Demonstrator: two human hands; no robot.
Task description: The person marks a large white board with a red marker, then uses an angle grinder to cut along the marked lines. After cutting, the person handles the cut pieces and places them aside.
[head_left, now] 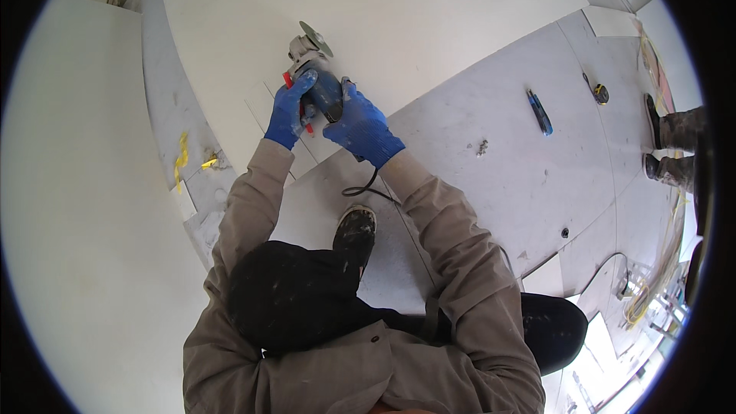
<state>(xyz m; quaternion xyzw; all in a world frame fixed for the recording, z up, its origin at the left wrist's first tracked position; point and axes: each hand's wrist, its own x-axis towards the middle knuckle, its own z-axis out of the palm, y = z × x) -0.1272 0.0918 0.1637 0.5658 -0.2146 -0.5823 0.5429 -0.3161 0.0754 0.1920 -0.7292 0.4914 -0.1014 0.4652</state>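
An angle grinder [325, 93] with a blue body and a grey metal head is between my two hands, over a large pale panel [368, 8]. Its thin cutting disc [317, 38] points away from me, tilted up. My left hand [288, 113], in a blue glove, is closed on the left side of the body near the head. A slim red stick, perhaps a pencil [310, 129], pokes out at both sides of that same hand. My right hand [362, 124], gloved too, wraps the rear of the body. A black cord [360, 192] trails from the tool toward me.
Right of me on the grey floor lie a blue utility knife [540, 113], a tape measure [600, 93] and small debris [481, 148]. Another person's legs [678, 138] stand at the far right. Yellow tape scraps [182, 159] lie left. My shoe [356, 231] is below the grinder.
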